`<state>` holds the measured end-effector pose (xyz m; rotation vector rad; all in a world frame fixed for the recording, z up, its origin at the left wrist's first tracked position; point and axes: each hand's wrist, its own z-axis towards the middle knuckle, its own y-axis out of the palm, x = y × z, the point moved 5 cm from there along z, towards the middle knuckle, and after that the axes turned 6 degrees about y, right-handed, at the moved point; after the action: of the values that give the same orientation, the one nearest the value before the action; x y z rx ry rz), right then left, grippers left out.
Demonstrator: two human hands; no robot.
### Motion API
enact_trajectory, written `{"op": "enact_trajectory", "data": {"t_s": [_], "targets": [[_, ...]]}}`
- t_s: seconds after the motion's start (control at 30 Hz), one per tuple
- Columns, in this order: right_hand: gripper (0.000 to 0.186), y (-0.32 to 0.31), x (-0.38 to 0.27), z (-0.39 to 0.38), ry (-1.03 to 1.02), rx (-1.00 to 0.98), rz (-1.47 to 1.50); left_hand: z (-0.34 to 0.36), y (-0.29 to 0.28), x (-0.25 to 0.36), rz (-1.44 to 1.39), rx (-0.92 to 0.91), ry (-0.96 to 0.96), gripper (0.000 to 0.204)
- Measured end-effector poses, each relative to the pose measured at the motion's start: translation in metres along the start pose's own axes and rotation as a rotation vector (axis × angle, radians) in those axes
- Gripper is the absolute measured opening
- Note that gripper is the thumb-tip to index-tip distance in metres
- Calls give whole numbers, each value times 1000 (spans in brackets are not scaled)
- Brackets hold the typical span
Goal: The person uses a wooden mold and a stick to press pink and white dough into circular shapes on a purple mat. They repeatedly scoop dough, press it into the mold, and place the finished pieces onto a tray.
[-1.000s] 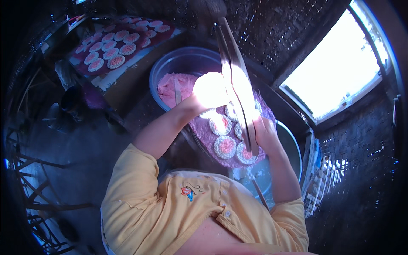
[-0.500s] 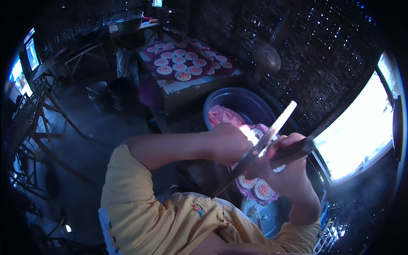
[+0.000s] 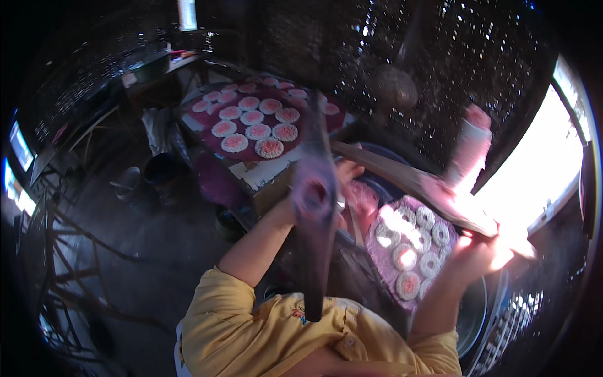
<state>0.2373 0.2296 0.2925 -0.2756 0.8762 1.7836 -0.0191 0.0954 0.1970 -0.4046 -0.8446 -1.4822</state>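
Note:
My left hand (image 3: pixel 344 173), partly hidden, is closed around a dark, blurred wooden lever (image 3: pixel 312 251) with a round hole, which stands up in front of the dough tubs. My right hand (image 3: pixel 479 254) grips a long wooden lever (image 3: pixel 412 177) that carries an upright cylinder (image 3: pixel 468 144) smeared with pink paste. Below, a purple sheet (image 3: pixel 386 267) holds several round white pieces (image 3: pixel 429 264), some with pink centres. A blue tub (image 3: pixel 383 154) with pink paste (image 3: pixel 362 198) sits behind the sheet, and a pale basin (image 3: pixel 468 333) is partly under it.
A table (image 3: pixel 264 173) at the back bears a purple sheet with several white-and-pink rounds. Buckets (image 3: pixel 161 176) stand on the floor, wooden racks (image 3: pixel 69 248) at the left. A bright window (image 3: pixel 543 151) is at the right, in a woven wall; a round perforated utensil (image 3: pixel 394 88) hangs there.
The two levers, crossed half a second ago, are now apart, showing the pink-smeared cylinder. My hands have spread, the right moving rightward. The view has swung since one second ago, showing more room.

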Motion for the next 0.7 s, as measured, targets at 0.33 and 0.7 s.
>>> {"op": "enact_trajectory", "data": {"t_s": [0.33,0.7], "targets": [[34,93,171,-161,668,-1086,-795,-23,-152,111,-31,179,465,41],[21,78,240,-183,114,-1494,-1541,-42,-188,73,353,-165,302,39]]}}
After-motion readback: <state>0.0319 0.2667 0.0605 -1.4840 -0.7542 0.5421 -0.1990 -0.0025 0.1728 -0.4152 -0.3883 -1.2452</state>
